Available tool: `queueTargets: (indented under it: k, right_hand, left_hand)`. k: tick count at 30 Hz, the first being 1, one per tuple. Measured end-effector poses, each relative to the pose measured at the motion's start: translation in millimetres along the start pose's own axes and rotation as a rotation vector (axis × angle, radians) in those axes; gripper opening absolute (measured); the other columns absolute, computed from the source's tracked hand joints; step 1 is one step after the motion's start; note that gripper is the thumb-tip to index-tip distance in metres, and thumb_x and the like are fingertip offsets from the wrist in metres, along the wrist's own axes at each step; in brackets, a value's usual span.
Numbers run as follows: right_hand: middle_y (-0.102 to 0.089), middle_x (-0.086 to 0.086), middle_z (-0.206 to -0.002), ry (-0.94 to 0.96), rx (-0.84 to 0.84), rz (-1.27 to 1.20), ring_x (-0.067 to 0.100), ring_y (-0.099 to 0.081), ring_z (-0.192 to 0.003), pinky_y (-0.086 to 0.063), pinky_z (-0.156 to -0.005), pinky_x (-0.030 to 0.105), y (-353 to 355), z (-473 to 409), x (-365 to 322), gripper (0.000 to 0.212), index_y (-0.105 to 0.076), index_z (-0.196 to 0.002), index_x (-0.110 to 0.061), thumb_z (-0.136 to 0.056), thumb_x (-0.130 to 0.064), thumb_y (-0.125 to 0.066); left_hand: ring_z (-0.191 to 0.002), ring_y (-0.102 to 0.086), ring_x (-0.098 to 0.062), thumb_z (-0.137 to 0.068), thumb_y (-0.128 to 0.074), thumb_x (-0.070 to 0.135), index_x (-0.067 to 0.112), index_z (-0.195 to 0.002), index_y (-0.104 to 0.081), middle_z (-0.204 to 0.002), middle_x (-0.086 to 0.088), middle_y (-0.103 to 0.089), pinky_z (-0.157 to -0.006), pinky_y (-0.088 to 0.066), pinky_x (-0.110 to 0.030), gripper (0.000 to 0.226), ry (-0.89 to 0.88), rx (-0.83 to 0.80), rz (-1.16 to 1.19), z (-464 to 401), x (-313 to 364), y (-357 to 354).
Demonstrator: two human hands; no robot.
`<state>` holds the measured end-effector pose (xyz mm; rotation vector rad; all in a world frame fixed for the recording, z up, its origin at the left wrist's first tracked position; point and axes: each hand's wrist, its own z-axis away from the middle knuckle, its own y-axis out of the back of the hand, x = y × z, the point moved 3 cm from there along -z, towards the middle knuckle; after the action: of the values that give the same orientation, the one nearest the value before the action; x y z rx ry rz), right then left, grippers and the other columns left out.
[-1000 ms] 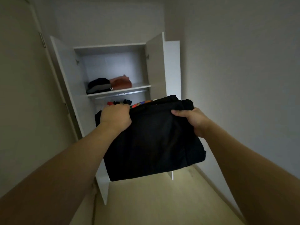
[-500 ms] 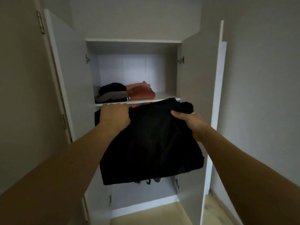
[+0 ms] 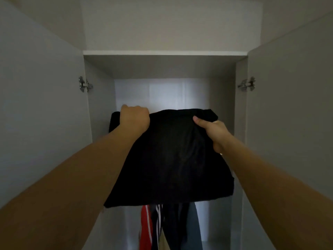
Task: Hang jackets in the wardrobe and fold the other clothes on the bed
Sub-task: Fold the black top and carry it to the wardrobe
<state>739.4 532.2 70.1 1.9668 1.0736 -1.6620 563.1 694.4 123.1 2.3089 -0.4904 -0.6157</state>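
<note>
Now both hands, left (image 3: 134, 120) and right (image 3: 212, 131), grip folded black garment (image 3: 171, 159) inside wardrobe (image 3: 162, 67).

Pale wall (image 3: 171, 24) above

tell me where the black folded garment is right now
Centre of the head view: the garment is held by both hands in the open wardrobe, above the hanging clothes.
</note>
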Motion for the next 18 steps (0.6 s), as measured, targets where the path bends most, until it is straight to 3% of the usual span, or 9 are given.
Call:
queueTargets:
  k: [2, 5, 8, 11, 15, 18]
  right_hand:
    - [-0.071, 0.011, -0.103, -0.002, -0.035, -0.011, 0.026, -0.070, -0.089, -0.059, -0.078, 0.037, -25.1, -57.9, -2.2, 0.048, -0.066, -0.108, -0.004, -0.071, -0.030, -0.085]
    - [-0.068, 0.013, -0.113, -0.040, -0.080, 0.001, 0.029, -0.068, -0.096, -0.056, -0.087, 0.043, -71.0, -136.0, -5.0, 0.068, -0.060, -0.118, -0.003, -0.066, -0.037, -0.087]
    - [-0.061, 0.012, -0.124, -0.073, -0.104, 0.000, 0.031, -0.063, -0.104, -0.054, -0.090, 0.042, -115.7, -206.0, 1.6, 0.082, -0.052, -0.130, -0.004, -0.065, -0.038, -0.087]
    - [-0.061, 0.014, -0.126, -0.142, -0.153, 0.040, 0.030, -0.062, -0.103, -0.055, -0.080, 0.040, -157.6, -264.5, 17.2, 0.076, -0.051, -0.133, -0.005, -0.071, -0.035, -0.084]
    - [-0.056, 0.016, -0.131, -0.234, -0.226, 0.183, 0.033, -0.056, -0.116, -0.045, -0.101, 0.047, -203.7, -334.5, 47.3, 0.073, -0.048, -0.137, -0.004, -0.079, -0.038, -0.076]
    - [-0.054, 0.016, -0.135, -0.264, -0.263, 0.286, 0.034, -0.054, -0.120, -0.044, -0.102, 0.046, -224.8, -375.4, 101.6, 0.065, -0.049, -0.136, -0.005, -0.083, -0.036, -0.073]
  left_hand:
    - [-0.053, -0.035, -0.014, -0.092, -0.047, 0.012, 0.018, -0.070, -0.049, -0.063, 0.003, -0.042, -0.083, -0.035, -0.035, 0.024, 0.019, -0.029, -0.046, -50.1, -16.5, -16.4]
    - [-0.056, -0.037, -0.014, -0.095, -0.047, 0.012, 0.017, -0.071, -0.048, -0.066, 0.002, -0.042, -0.087, -0.043, -0.035, 0.024, 0.049, -0.083, -0.120, -118.4, -49.6, -39.1]
    - [-0.068, -0.046, -0.017, -0.096, -0.044, 0.012, 0.015, -0.080, -0.049, -0.076, 0.001, -0.047, -0.073, -0.039, -0.030, 0.017, 0.069, -0.154, -0.140, -179.7, -81.1, -71.9]
    - [-0.086, -0.053, -0.023, -0.095, -0.044, 0.015, 0.012, -0.098, -0.054, -0.094, -0.003, -0.053, -0.088, -0.042, -0.037, 0.011, 0.069, -0.320, -0.145, -223.8, -109.4, -119.5]
    - [-0.104, -0.059, -0.028, -0.094, -0.047, 0.016, 0.010, -0.118, -0.059, -0.119, -0.008, -0.060, -0.091, -0.049, -0.039, 0.028, 0.047, -0.433, -0.132, -271.2, -140.8, -198.7]
    - [-0.119, -0.055, -0.030, -0.094, -0.050, 0.017, 0.008, -0.129, -0.056, -0.137, -0.013, -0.053, -0.102, -0.044, -0.041, 0.037, 0.052, -0.561, -0.093, -280.1, -150.8, -268.9]
